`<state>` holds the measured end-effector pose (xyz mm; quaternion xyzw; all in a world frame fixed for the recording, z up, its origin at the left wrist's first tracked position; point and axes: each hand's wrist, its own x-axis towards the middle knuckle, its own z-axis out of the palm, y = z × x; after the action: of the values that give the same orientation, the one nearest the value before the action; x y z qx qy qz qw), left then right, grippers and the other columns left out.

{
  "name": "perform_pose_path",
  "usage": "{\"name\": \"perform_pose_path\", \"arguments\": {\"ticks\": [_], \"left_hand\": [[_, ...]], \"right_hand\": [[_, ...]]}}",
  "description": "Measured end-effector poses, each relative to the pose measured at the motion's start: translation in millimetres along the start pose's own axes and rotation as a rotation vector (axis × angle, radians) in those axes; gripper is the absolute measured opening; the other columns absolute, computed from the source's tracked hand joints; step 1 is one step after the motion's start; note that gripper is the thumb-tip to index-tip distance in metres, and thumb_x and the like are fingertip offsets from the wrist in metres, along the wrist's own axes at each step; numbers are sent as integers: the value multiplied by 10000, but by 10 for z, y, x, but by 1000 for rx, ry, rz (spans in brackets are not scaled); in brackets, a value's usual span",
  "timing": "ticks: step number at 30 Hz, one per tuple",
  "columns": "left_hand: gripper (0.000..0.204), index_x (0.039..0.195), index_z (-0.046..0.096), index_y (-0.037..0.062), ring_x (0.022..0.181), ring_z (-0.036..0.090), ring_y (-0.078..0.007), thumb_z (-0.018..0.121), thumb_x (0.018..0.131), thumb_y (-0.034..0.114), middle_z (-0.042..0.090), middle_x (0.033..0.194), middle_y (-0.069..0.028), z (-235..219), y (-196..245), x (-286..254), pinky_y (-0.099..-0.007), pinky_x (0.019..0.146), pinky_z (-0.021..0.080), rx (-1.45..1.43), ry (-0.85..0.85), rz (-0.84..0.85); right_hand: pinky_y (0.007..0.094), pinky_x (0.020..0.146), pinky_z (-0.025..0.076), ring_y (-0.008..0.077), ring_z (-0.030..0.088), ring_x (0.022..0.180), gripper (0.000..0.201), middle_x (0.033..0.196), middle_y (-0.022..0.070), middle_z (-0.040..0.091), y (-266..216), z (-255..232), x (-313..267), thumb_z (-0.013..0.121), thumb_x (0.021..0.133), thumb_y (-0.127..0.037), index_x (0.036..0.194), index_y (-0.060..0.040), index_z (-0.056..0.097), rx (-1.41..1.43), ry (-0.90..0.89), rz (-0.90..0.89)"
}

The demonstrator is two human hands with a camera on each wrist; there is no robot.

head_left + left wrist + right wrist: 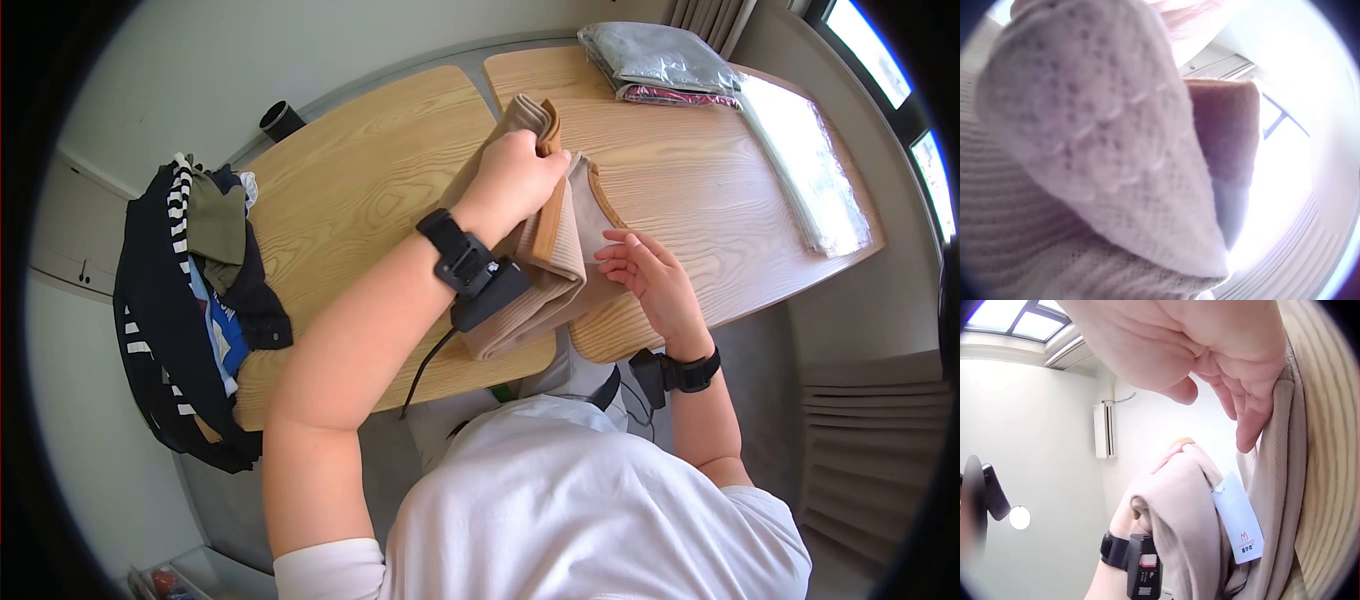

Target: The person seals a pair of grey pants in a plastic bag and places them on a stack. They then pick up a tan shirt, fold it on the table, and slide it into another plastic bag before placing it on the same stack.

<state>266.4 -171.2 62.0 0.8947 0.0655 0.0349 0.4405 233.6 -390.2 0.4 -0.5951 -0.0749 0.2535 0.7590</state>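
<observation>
You gripped a beige garment [550, 290] in your left hand [518, 178], fingers curled round its bunched upper edge, above the wooden counter [360, 140]. The ribbed garment stood partly raised near the counter's front edge, its lower folds spread across the gap between the two tabletops, brown trim [546, 228] running along its edges. Your right hand [652, 278] held nothing; its fingers lay relaxed against the garment's right side, thumb apart. In the right wrist view, a white tag [1238, 519] with a red logo hung between the folds. To your left, a heap of dark, striped, olive and blue clothes [190, 300] lay over the counter's end. At the far right sat a grey plastic-wrapped packet [655, 58], with a stack of clear sleeves [805, 165] just beside it. A black bin [281, 121] stood beyond the counter's far left edge.
</observation>
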Motion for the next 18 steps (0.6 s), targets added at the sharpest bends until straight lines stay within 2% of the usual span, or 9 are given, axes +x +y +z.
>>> {"name": "perform_pose_path", "arguments": {"ticks": [3, 5, 7, 9, 11, 14, 16, 17, 18], "left_hand": [[362, 946, 603, -61, 750, 618, -178, 598, 895, 297, 646, 834, -122, 402, -75, 150, -309, 691, 509, 79, -63, -17], [391, 950, 609, -34, 807, 625, -171, 563, 927, 354, 642, 877, -112, 551, -120, 143, -285, 716, 516, -321, -443, -288], [397, 1077, 549, -26, 908, 617, -170, 494, 967, 352, 609, 1020, -122, 470, -87, 65, -273, 772, 512, -483, -555, -307], [380, 1121, 529, -17, 943, 613, -165, 473, 978, 330, 608, 1051, -123, 218, -72, -88, -273, 815, 498, -577, -479, -192], [340, 1127, 533, 2, 977, 609, -171, 475, 977, 301, 605, 1091, -123, -60, -118, -258, -280, 842, 485, -529, -358, -110], [342, 1197, 515, 19, 968, 618, -178, 507, 960, 267, 604, 1127, -122, -408, -378, -588, -293, 857, 483, -354, -254, 35], [440, 1299, 472, 63, 1147, 543, -266, 559, 924, 276, 517, 1290, -171, -554, -491, -845, -364, 986, 410, -4, -213, 25], [440, 1299, 472, 63, 1147, 543, -266, 559, 924, 276, 517, 1290, -171, -574, -554, -963, -364, 986, 410, -3, -211, 15], [510, 1344, 433, 85, 1251, 425, -303, 583, 904, 296, 402, 1382, -187, -569, -647, -1072, -397, 1040, 338, 177, -228, 135]], "right_hand": [[282, 821, 471, 155, 580, 891, 424, 1003, 108, 608, 73, -109, 62, 412, 1004, -306, 1237, 42, 479, 214, -5, 19], [308, 857, 468, 190, 585, 938, 514, 1052, 133, 601, 92, -164, 89, 422, 990, -388, 1263, 47, 455, 293, -14, 55], [307, 875, 459, 196, 583, 961, 556, 1065, 137, 600, 89, -113, 82, 420, 983, -421, 1268, 55, 449, 269, 64, 50], [306, 893, 451, 201, 581, 984, 598, 1079, 140, 600, 48, -27, 59, 418, 975, -455, 1274, 63, 444, 252, 146, 47], [296, 911, 433, 182, 559, 1033, 558, 1140, 141, 579, -33, 28, 49, 513, 952, -366, 1291, 69, 429, -53, 233, 94], [274, 886, 431, 147, 521, 1067, 477, 1204, 124, 536, 18, 15, 82, 590, 911, -220, 1275, 52, 446, -131, 111, 10], [263, 884, 426, 137, 507, 1069, 442, 1204, 115, 528, 80, 26, 73, 593, 897, -156, 1268, 36, 448, -69, 137, -54], [252, 881, 421, 127, 493, 1071, 421, 1203, 107, 520, 114, 32, 68, 596, 883, -93, 1261, 20, 450, -15, 165, -122], [252, 881, 421, 127, 493, 1071, 421, 1203, 107, 520, 165, 36, 59, 596, 883, -93, 1261, 20, 450, -16, 158, -114]]}}
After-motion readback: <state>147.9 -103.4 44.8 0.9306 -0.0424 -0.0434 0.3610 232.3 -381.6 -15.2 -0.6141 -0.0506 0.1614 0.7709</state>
